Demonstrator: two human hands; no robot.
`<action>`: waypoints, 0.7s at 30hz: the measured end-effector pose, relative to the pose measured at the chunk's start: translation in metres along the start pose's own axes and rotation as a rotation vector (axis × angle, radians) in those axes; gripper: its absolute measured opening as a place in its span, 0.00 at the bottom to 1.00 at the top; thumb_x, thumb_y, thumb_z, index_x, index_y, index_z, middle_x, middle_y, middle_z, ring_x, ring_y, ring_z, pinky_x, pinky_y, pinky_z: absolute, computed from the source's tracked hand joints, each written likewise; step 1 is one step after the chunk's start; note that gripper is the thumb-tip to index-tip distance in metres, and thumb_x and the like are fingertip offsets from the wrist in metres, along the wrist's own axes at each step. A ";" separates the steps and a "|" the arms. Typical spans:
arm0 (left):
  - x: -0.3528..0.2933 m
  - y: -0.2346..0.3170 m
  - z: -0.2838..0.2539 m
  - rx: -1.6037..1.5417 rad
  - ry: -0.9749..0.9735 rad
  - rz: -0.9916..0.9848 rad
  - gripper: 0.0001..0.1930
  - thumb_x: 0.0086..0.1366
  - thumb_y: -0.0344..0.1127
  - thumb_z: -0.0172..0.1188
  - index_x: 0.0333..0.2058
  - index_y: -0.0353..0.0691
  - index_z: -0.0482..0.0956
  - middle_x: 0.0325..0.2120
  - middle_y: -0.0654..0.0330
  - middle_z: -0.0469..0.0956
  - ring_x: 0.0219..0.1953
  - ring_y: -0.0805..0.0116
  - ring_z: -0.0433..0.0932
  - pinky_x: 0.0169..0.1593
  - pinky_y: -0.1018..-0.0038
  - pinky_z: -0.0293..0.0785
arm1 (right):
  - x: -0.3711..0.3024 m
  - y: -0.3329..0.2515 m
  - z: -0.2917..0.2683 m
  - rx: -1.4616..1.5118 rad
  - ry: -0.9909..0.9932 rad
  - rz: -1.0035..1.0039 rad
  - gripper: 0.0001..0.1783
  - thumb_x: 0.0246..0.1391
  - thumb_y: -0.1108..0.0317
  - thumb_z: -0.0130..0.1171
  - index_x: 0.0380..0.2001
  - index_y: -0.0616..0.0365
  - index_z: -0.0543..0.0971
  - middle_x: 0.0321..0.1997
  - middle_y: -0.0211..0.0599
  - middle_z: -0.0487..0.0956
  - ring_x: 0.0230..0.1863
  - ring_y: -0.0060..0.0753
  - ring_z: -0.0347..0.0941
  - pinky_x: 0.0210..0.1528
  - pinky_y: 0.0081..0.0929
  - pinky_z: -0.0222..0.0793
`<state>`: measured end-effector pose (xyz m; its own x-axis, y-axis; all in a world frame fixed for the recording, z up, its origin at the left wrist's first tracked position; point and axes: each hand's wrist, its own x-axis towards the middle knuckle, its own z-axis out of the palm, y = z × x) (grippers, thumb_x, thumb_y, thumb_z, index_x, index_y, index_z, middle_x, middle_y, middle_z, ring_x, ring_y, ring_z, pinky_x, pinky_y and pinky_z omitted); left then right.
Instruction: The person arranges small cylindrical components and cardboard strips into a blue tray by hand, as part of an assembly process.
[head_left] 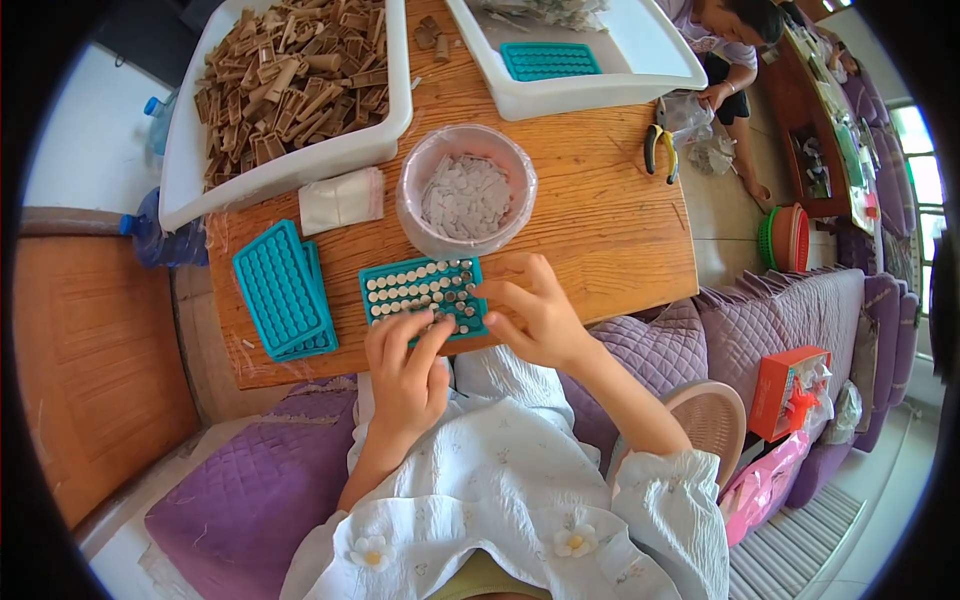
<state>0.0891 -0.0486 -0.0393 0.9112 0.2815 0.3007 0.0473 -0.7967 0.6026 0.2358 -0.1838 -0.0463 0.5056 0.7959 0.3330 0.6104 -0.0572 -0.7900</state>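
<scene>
A teal tray (405,272) with rows of small round silvery discs (400,293) lies near the table's front edge. My left hand (405,375) rests its outstretched fingertips on the discs in the tray's nearest rows. At the tray's right edge is my right hand (545,318), its thumb and fingers apart, with nothing visible between them. The discs toward the right look scattered and uneven, while those at left sit in neat rows. Some discs are hidden under my left fingers. Just beyond the tray stands a round tub (418,215) holding flat pale grey pieces (467,197).
Left of the tray are stacked teal trays (280,285) and a white folded packet (342,201). Behind stand a white bin (400,95) of brown pieces and another white bin (640,92) with a teal tray. Yellow-black pliers (660,152) lie at right; a person (735,75) sits beyond.
</scene>
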 end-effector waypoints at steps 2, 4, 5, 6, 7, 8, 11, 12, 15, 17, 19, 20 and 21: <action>0.012 -0.011 -0.001 0.044 0.027 -0.034 0.19 0.50 0.29 0.47 0.43 0.40 0.74 0.45 0.53 0.67 0.48 0.50 0.62 0.53 0.57 0.55 | -0.004 0.019 0.021 -0.200 -0.027 0.021 0.17 0.43 0.63 0.59 0.40 0.52 0.75 0.45 0.43 0.65 0.44 0.45 0.63 0.45 0.34 0.65; 0.018 -0.026 -0.003 0.076 0.065 -0.079 0.20 0.52 0.33 0.45 0.45 0.41 0.73 0.50 0.52 0.64 0.52 0.47 0.59 0.56 0.52 0.50 | -0.003 0.015 0.024 -0.244 -0.040 0.053 0.19 0.43 0.62 0.59 0.42 0.50 0.74 0.45 0.43 0.64 0.45 0.45 0.62 0.45 0.34 0.65; 0.019 -0.033 -0.004 0.071 0.082 -0.097 0.20 0.52 0.35 0.44 0.45 0.41 0.73 0.51 0.51 0.63 0.53 0.46 0.58 0.57 0.50 0.48 | -0.003 0.013 0.023 -0.298 -0.038 0.085 0.21 0.42 0.60 0.60 0.44 0.49 0.74 0.46 0.43 0.64 0.45 0.46 0.62 0.45 0.35 0.65; 0.020 -0.038 -0.004 0.085 0.092 -0.104 0.20 0.51 0.34 0.45 0.45 0.41 0.73 0.49 0.52 0.64 0.52 0.48 0.59 0.57 0.49 0.48 | -0.002 0.012 0.024 -0.338 -0.035 0.090 0.22 0.42 0.60 0.59 0.44 0.48 0.74 0.45 0.42 0.64 0.45 0.46 0.62 0.46 0.35 0.65; 0.020 -0.040 -0.005 0.086 0.089 -0.114 0.20 0.51 0.34 0.45 0.45 0.41 0.73 0.49 0.52 0.64 0.52 0.48 0.59 0.57 0.49 0.48 | -0.002 0.012 0.025 -0.333 -0.044 0.093 0.22 0.42 0.60 0.59 0.44 0.48 0.74 0.45 0.42 0.64 0.45 0.46 0.62 0.46 0.35 0.65; 0.021 -0.040 -0.007 0.094 0.048 -0.099 0.21 0.51 0.34 0.45 0.45 0.42 0.73 0.47 0.53 0.64 0.51 0.48 0.59 0.57 0.48 0.47 | -0.003 0.011 0.026 -0.334 -0.057 0.088 0.21 0.42 0.60 0.59 0.44 0.48 0.74 0.45 0.42 0.64 0.45 0.46 0.62 0.46 0.35 0.65; 0.028 -0.034 -0.006 0.074 -0.005 -0.089 0.21 0.50 0.34 0.45 0.45 0.44 0.74 0.43 0.55 0.64 0.50 0.50 0.59 0.57 0.45 0.45 | -0.004 0.015 0.026 -0.316 -0.064 0.088 0.21 0.42 0.61 0.60 0.43 0.50 0.75 0.44 0.42 0.65 0.44 0.44 0.63 0.45 0.34 0.65; 0.030 -0.032 -0.006 0.078 -0.024 -0.071 0.21 0.50 0.35 0.46 0.45 0.44 0.74 0.42 0.56 0.64 0.50 0.51 0.59 0.57 0.45 0.44 | -0.005 0.016 0.026 -0.296 -0.051 0.092 0.20 0.42 0.61 0.60 0.42 0.52 0.75 0.44 0.41 0.65 0.44 0.43 0.63 0.45 0.33 0.66; 0.037 -0.032 0.001 0.073 -0.043 -0.054 0.21 0.49 0.36 0.47 0.44 0.47 0.75 0.42 0.56 0.64 0.50 0.52 0.59 0.57 0.43 0.41 | -0.007 0.018 0.026 -0.285 -0.053 0.082 0.20 0.42 0.62 0.60 0.42 0.54 0.75 0.43 0.40 0.66 0.43 0.41 0.64 0.43 0.33 0.66; 0.040 -0.033 0.006 0.125 -0.042 -0.017 0.20 0.50 0.38 0.47 0.43 0.49 0.76 0.43 0.57 0.64 0.51 0.52 0.59 0.57 0.42 0.40 | -0.007 0.017 0.026 -0.278 -0.047 0.077 0.20 0.42 0.62 0.60 0.42 0.54 0.75 0.43 0.40 0.67 0.42 0.41 0.64 0.43 0.32 0.66; 0.043 -0.033 0.007 0.143 -0.046 -0.006 0.20 0.50 0.39 0.47 0.43 0.50 0.76 0.41 0.57 0.64 0.50 0.53 0.59 0.57 0.41 0.39 | -0.007 0.018 0.026 -0.272 -0.037 0.071 0.20 0.42 0.63 0.60 0.42 0.55 0.75 0.42 0.40 0.67 0.42 0.41 0.64 0.42 0.32 0.66; 0.044 -0.032 0.006 0.163 -0.047 0.006 0.19 0.50 0.40 0.48 0.42 0.50 0.77 0.40 0.57 0.64 0.49 0.54 0.60 0.57 0.41 0.38 | -0.007 0.018 0.027 -0.259 -0.025 0.065 0.20 0.42 0.63 0.60 0.42 0.55 0.75 0.42 0.40 0.67 0.42 0.41 0.64 0.42 0.32 0.66; 0.044 -0.032 0.006 0.159 -0.049 0.007 0.19 0.50 0.40 0.48 0.42 0.50 0.77 0.40 0.57 0.64 0.49 0.54 0.60 0.57 0.41 0.38 | -0.007 0.019 0.026 -0.249 -0.012 0.059 0.21 0.41 0.64 0.60 0.42 0.55 0.75 0.41 0.40 0.67 0.42 0.41 0.64 0.42 0.32 0.66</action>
<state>0.1306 -0.0142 -0.0494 0.9305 0.2525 0.2653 0.1017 -0.8740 0.4751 0.2277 -0.1750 -0.0772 0.5387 0.7936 0.2828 0.7118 -0.2493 -0.6567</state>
